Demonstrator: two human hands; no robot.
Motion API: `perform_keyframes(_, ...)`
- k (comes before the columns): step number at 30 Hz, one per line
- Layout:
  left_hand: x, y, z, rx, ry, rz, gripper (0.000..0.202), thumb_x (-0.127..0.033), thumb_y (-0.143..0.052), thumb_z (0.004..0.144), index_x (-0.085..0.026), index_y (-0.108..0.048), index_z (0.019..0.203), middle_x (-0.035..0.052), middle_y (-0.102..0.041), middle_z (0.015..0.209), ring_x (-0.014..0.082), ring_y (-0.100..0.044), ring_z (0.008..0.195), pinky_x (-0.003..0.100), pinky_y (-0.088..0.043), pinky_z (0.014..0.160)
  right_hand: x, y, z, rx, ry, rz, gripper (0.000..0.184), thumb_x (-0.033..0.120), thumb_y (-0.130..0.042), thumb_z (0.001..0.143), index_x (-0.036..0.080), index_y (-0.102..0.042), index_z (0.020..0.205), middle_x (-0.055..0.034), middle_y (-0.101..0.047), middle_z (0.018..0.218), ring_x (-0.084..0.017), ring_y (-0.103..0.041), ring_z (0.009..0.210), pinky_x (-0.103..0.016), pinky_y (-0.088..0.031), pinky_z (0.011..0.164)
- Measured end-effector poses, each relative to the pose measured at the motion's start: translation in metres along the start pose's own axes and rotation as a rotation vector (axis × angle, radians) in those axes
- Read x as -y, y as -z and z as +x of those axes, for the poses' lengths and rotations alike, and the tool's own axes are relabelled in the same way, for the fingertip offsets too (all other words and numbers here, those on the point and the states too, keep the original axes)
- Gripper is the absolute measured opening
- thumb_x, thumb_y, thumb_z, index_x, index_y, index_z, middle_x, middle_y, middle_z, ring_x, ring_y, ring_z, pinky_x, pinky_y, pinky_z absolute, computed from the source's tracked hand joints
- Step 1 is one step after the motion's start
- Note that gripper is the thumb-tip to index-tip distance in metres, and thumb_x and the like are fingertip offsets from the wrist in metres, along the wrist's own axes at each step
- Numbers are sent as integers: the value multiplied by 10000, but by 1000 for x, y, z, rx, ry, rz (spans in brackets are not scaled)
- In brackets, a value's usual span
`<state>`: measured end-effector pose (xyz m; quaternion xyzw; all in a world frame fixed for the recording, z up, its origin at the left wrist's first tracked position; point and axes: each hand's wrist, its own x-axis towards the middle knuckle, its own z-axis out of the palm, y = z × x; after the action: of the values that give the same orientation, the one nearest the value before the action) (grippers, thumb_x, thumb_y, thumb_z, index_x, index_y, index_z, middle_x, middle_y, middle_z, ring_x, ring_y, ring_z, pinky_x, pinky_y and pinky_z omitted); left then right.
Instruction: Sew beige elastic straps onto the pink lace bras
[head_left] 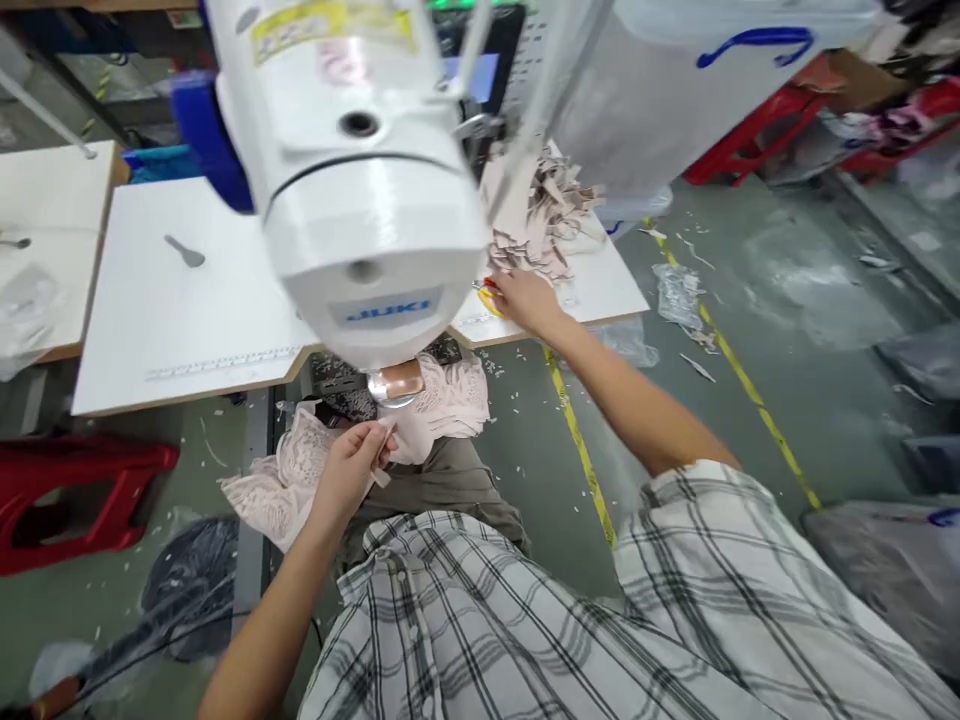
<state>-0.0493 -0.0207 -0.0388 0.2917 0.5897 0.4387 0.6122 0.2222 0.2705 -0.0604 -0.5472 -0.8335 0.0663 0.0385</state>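
Observation:
A pale pink lace bra (450, 400) hangs across the sewing machine's narrow bed, its other lace cup (289, 470) drooping to the left over my lap. My left hand (358, 455) is closed in a pinch on the bra's edge, just below the needle area. At the right, my right hand (523, 300) rests at the table's front edge, its fingers closed round small scissors (490, 298) with yellow and red handles. The white sewing machine head (375, 220) stands between my hands and hides the needle.
Beige fabric strips (544, 215) are heaped behind my right hand on the white table (600, 290). A grey tool (184, 251) lies on the left tabletop. A red stool (82, 490) stands at left, a large translucent bin (645, 90) at back right. Scraps litter the floor.

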Motion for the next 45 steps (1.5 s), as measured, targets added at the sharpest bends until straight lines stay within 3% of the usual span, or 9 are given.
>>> perform_keyframes(3,2,2,0,-7,26,-119,387,-521,-693,823,-153,-617,730,2,-586,691,84,-465,580,198,-399,551,6,-3,-41,5,-4,39,385,333,-528,903,103,-606,1202,-199,-679,1083,-302,-631,895,-349,-426,709)
perform_keyframes(6,6,5,1,0,47,-224,349,-487,-720,814,-148,-647,776,11,-615,725,81,-495,597,195,-413,566,23,2,-113,43,-46,258,354,406,-554,901,180,-620,1165,-88,-702,910,-208,-618,704,-298,-419,623)
perform_keyframes(9,7,6,3,22,73,-286,301,-446,-727,822,-151,-665,826,14,-624,764,80,-513,624,191,-420,573,55,15,-183,164,89,433,342,378,-601,868,221,-618,1172,-53,-694,931,-168,-605,668,-285,-462,614)
perform_keyframes(12,3,4,4,41,73,-255,297,-435,-713,834,-145,-663,801,14,-616,754,72,-499,618,184,-411,573,91,25,-221,264,266,468,359,364,-643,848,230,-602,1179,-70,-679,1120,-168,-627,721,-301,-503,631)
perform_keyframes(17,-2,0,1,47,42,-131,306,-445,-677,858,-155,-646,766,12,-616,745,80,-492,617,193,-406,573,121,25,-217,182,357,460,321,377,-604,903,206,-589,1174,-94,-680,1159,-217,-675,881,-346,-542,722)
perform_keyframes(25,0,2,-7,14,12,44,226,-336,-564,906,-172,-650,776,12,-624,757,98,-495,627,220,-411,598,122,18,-208,292,366,491,307,365,-579,943,219,-607,1211,-83,-706,1085,-193,-676,823,-316,-532,702)
perform_keyframes(33,9,12,-4,68,66,-257,347,-416,-658,869,-168,-544,654,-51,-450,578,53,-335,479,202,-293,490,114,22,-224,276,223,631,371,326,-656,817,228,-591,1168,-71,-677,1051,-162,-607,691,-319,-516,640)
perform_keyframes(38,9,11,-5,-2,11,-248,309,-424,-750,809,-159,-630,704,-22,-558,610,65,-448,531,199,-379,543,128,14,-220,284,287,667,453,335,-685,771,225,-556,1192,-99,-666,1132,-221,-649,860,-351,-535,704)
perform_keyframes(45,-1,9,-10,-105,-41,34,314,-453,-687,834,-164,-646,720,11,-629,684,97,-518,579,217,-412,550,147,10,-205,333,254,670,397,369,-681,819,247,-578,1182,-70,-677,1131,-183,-634,785,-335,-535,701)
